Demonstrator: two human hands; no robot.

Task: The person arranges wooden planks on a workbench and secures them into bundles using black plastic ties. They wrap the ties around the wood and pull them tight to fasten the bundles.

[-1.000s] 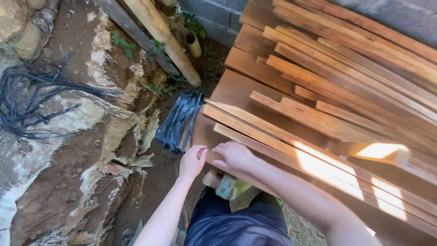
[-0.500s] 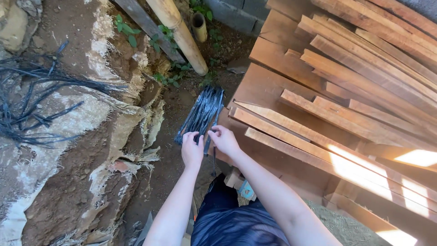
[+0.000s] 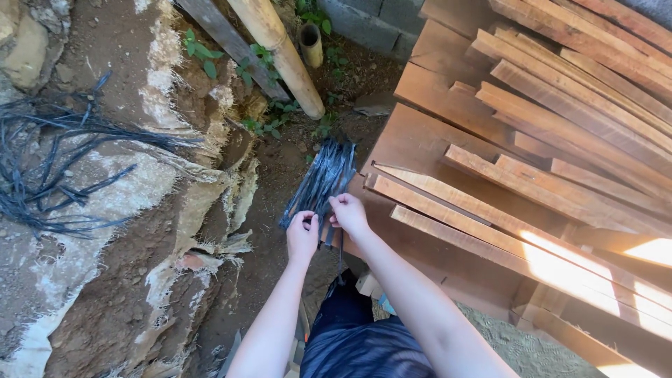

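Both bare forearms extended forward from bottom of frame, converging. Left hand (image 3: 302,236) back up, fingers curled in pinch, knuckles forward. Right hand (image 3: 348,212) just beside it, slightly further ahead, fingers likewise curled and closed, wrist straight. Hands nearly touching, thumbs facing each other.

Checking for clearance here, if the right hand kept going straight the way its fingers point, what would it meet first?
The right hand already touches the bundle of dark strips; going on up the picture it would run along that bundle, then probably reach bare dirt, though depth is unclear.
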